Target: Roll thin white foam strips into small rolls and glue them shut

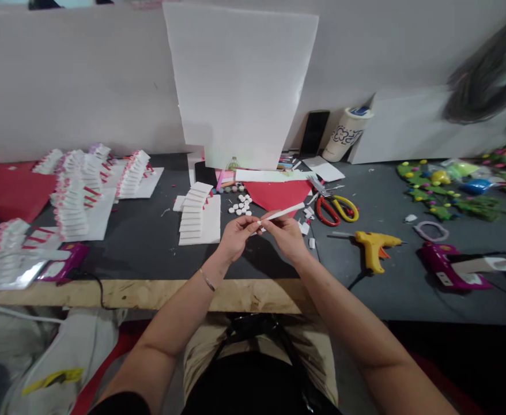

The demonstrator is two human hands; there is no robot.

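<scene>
Both my hands meet above the middle of the dark table. A narrow white strip runs between them, its free end pointing up and right. My left hand is closed, fingertips pinching the strip's near end. My right hand is closed on the strip too, thumb close to my left thumb. Just beyond them lie several small white rolled pieces and a red sheet. Left of my hands, a fanned row of white folded pieces stands on a white card.
Scissors with red and yellow handles and a yellow glue gun lie to the right. Purple power sockets sit further right, near green decorations. Finished-looking white-and-pink pieces stand at left. A white board leans behind.
</scene>
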